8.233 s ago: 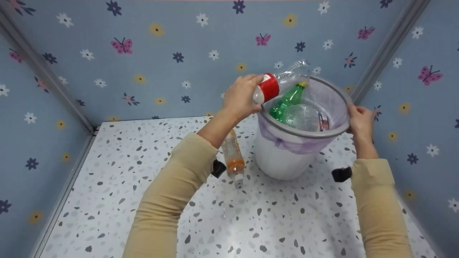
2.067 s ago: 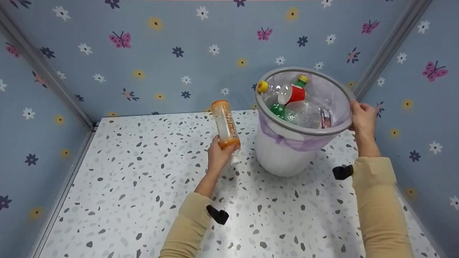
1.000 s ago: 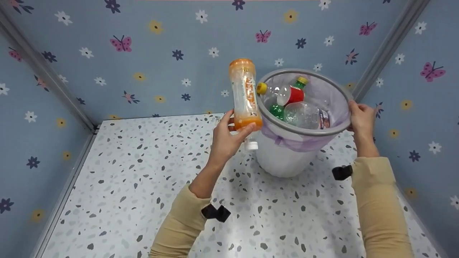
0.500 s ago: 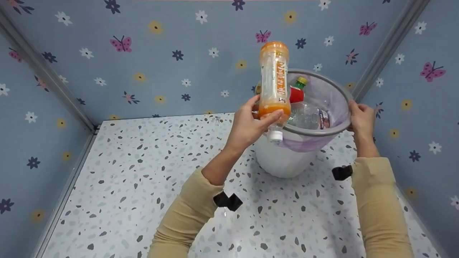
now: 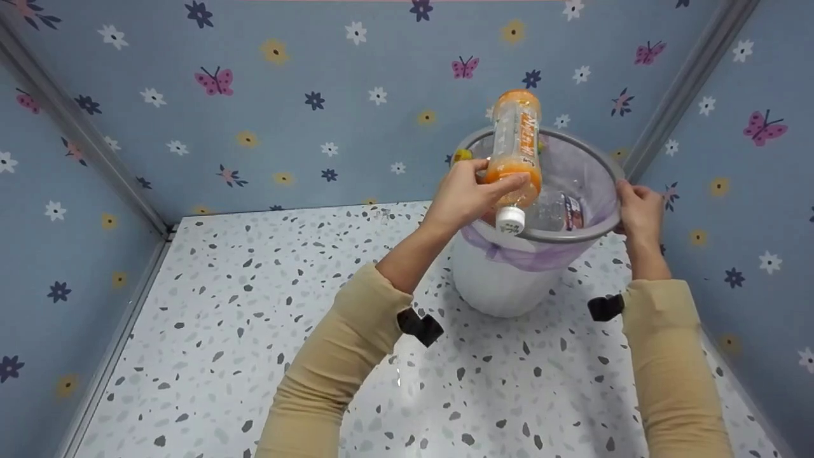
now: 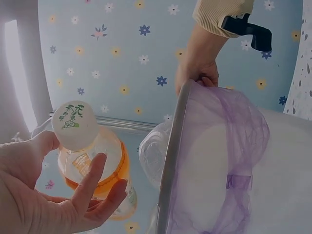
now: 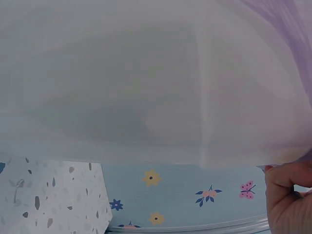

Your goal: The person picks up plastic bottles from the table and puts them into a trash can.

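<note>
My left hand (image 5: 467,193) grips a clear plastic bottle (image 5: 516,137) with orange ends and an orange-printed label, near its neck. Its white cap (image 5: 510,220) points down toward me, and the bottle is over the opening of the trash can (image 5: 509,289). In the left wrist view the cap (image 6: 75,125) faces the camera, with thumb and fingers around the bottle. My right hand (image 5: 641,213) grips the can's grey rim (image 5: 575,236) on the right side. Inside the can lies a clear bottle (image 5: 550,210); a yellow cap (image 5: 462,154) shows at the left rim. Other contents are hidden behind the held bottle.
A purple bag (image 5: 521,254) lines the white can and folds over its rim. The can stands on a speckled white floor (image 5: 254,331), close to the flowered back wall (image 5: 318,152) and the right wall (image 5: 750,210).
A red-labelled bottle went from my left hand into the can. The left hand took the orange bottle off the floor and brought it up and right over the can. The right hand stayed on the rim.
</note>
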